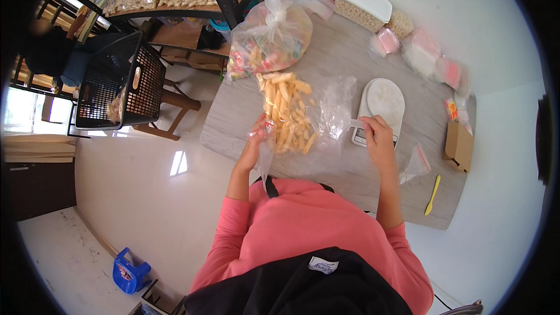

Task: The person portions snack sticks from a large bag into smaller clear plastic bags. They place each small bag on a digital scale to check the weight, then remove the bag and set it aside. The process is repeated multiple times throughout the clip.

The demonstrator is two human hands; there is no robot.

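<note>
A clear plastic bag of orange-yellow stick snacks (pixel 286 109) lies on the table before me. My left hand (pixel 257 133) grips clear plastic film (pixel 265 153) at the left edge of that bag; part of the film hangs toward my lap. Whether this film belongs to the snack bag, I cannot tell. To the right is a crumpled clear plastic bag (pixel 336 107). My right hand (pixel 378 135) pinches a translucent plastic strip or handle (pixel 355 123) at its right side. Beneath and behind this hand sits a white kitchen scale (pixel 385 100), its display partly covered.
A knotted bag of colourful wrapped items (pixel 271 39) stands at the table's far left. Along the wall are a white-lidded container (pixel 363 6) and pink-topped bag packs (pixel 422 50). At right lie a cardboard box (pixel 458 146), a yellow spatula (pixel 432 195) and a small zip bag (pixel 415 164). A black crate (pixel 144 83) stands left, near another person.
</note>
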